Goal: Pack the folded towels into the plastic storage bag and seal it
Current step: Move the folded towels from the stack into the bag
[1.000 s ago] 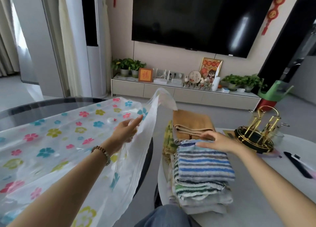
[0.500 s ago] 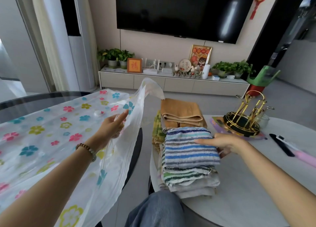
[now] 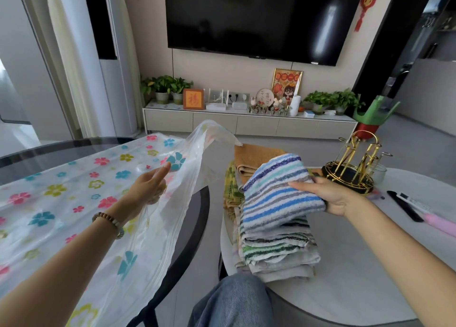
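Observation:
A clear plastic storage bag (image 3: pixel 74 191) printed with coloured flowers lies across the dark glass table (image 3: pixel 29 154) on the left. My left hand (image 3: pixel 148 186) grips the bag's upper layer near its mouth and holds it lifted. My right hand (image 3: pixel 328 196) holds a folded blue-striped towel (image 3: pixel 276 193), raised and tilted above the stack of folded towels (image 3: pixel 276 252) on the white table. An orange-brown towel (image 3: pixel 251 156) and a yellow-green one (image 3: pixel 230 186) lie behind the stack.
A gold cup rack (image 3: pixel 352 169) and a glass jar (image 3: pixel 378 173) stand on the white round table (image 3: pixel 357 265) at the right, with a black pen (image 3: pixel 404 206) and a pink object (image 3: pixel 436 222) beside them. My denim-clad knee (image 3: pixel 234 302) fills the gap between the tables.
My right hand has closed on the top striped towel and lifted its far end off the stack. My left hand keeps the bag's mouth raised.

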`<state>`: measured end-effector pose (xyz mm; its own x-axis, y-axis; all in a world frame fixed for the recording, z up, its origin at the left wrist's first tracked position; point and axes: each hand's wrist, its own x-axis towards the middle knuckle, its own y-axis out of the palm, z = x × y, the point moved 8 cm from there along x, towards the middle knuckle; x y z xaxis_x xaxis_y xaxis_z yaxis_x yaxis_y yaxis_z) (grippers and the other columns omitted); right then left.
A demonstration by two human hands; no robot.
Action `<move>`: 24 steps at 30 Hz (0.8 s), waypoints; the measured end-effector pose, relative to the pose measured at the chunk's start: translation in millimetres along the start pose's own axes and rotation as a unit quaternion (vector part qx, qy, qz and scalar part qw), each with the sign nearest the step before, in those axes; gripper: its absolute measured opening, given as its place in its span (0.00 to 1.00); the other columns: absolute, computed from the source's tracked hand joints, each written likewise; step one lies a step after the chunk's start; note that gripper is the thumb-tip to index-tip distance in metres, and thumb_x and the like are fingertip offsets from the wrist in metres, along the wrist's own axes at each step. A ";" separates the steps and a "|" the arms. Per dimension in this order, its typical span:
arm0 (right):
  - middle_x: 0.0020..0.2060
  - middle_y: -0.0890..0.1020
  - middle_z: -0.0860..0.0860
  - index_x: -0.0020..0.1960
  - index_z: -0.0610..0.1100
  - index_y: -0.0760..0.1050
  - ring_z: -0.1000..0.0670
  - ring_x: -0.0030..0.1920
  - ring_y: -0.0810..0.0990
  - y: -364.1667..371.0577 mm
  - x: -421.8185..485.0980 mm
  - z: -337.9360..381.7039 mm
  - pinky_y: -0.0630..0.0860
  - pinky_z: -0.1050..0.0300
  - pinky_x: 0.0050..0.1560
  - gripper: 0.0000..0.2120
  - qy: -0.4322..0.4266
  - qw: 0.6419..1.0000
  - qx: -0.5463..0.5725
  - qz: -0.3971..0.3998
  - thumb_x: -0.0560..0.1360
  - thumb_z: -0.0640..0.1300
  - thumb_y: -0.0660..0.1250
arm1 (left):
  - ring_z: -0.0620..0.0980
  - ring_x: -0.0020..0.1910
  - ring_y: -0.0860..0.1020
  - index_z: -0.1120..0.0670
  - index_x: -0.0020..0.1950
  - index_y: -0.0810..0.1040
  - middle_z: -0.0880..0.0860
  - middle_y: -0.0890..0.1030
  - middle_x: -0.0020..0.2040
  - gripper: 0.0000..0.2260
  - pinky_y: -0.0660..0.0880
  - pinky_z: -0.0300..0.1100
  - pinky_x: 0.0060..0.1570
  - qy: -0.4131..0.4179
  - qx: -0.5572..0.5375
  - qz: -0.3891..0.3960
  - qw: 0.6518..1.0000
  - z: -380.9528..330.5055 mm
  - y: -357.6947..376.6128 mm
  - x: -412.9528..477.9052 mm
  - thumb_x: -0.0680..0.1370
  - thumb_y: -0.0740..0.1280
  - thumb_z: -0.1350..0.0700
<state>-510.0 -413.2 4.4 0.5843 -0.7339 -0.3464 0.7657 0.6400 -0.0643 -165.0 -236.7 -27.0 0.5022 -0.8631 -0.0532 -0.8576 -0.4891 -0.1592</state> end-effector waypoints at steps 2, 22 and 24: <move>0.44 0.87 0.45 0.58 0.40 0.76 0.48 0.42 0.86 16.4 -6.5 13.1 0.82 0.57 0.37 0.36 -0.032 0.998 0.038 0.039 0.53 0.45 0.83 | 0.41 0.23 0.58 0.46 0.55 0.74 0.46 0.63 0.25 0.21 0.57 0.34 0.23 -0.006 -0.001 -0.004 1.000 0.2 -11.8 -3.8 0.71 0.58 0.34; 0.54 0.83 0.46 0.61 0.44 0.74 0.50 0.50 0.84 298.4 14.7 -17.3 0.80 0.55 0.53 0.15 0.017 0.950 -0.056 0.308 0.75 0.37 0.67 | 0.45 0.27 0.56 0.52 0.33 0.75 0.48 0.60 0.29 0.24 0.54 0.40 0.30 0.052 -0.006 -0.030 0.998 -47.8 -132.5 -71.9 0.72 0.55 0.34; 0.53 0.83 0.46 0.62 0.42 0.73 0.51 0.47 0.84 293.2 16.6 -35.2 0.81 0.58 0.50 0.15 0.038 0.952 -0.082 0.291 0.76 0.36 0.66 | 0.44 0.26 0.55 0.46 0.30 0.79 0.47 0.59 0.27 0.23 0.54 0.38 0.28 0.060 -0.026 -0.017 0.998 -44.5 -134.1 -73.6 0.73 0.55 0.35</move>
<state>-285.3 -229.7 -53.2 0.8708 -0.2292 -0.4350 0.2624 0.9648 0.0169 -91.9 -113.2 42.2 0.5164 -0.8535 0.0699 -0.8467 -0.5211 -0.1074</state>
